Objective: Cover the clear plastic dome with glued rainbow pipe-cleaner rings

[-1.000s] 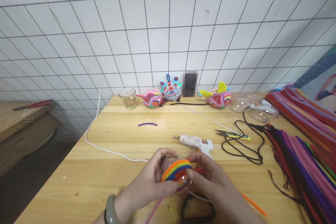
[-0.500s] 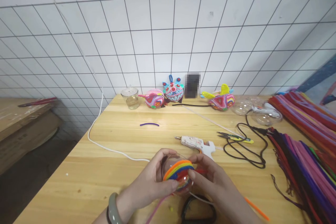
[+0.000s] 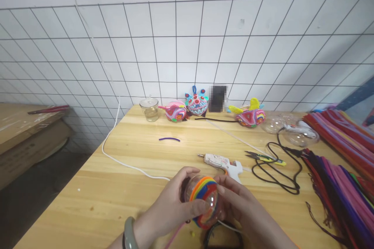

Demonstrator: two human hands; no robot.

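Note:
A clear plastic ball, partly covered with bands of orange, yellow, blue and red pipe cleaner, is held low in front of me above the table. My left hand wraps its left side, thumb across the front. At the ball's right, my right hand has thumb and fingers closed against the edge of the bands; whether it pinches a loose pipe cleaner end there is hidden. Just beyond the hands lies a white glue gun. Under the ball, the black handle loops of a tool show in part.
Decorated balls, among them a blue monster-faced one, stand along the back beside a lidded glass cup. Yellow-handled snips and a black cable lie right of the glue gun. Pipe cleaner bundles cover the right side.
The ball has turned in my hands, so more of its clear front and lower bands show. My right fingers have shifted along its right edge. The whole view has moved slightly.

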